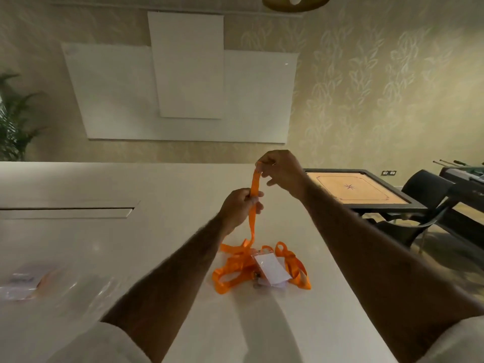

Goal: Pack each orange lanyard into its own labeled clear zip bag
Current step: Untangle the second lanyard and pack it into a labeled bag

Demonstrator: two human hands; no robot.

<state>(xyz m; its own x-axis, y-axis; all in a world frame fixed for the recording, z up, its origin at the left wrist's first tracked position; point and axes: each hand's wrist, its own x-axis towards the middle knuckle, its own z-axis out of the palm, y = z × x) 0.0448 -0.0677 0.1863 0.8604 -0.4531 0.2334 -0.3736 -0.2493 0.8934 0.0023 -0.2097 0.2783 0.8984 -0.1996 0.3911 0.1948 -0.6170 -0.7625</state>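
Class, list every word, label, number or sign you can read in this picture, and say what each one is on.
No text can be read anywhere.
White card among the orange lanyards: no print legible.
Clear bags at the left of the table: labels too blurred.
Carrom board: only a pattern, no words.

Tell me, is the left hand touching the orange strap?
Touching. The head view shows the left hand gripping the orange strap partway up, fingers curled round it, while the right hand pinches its top end.
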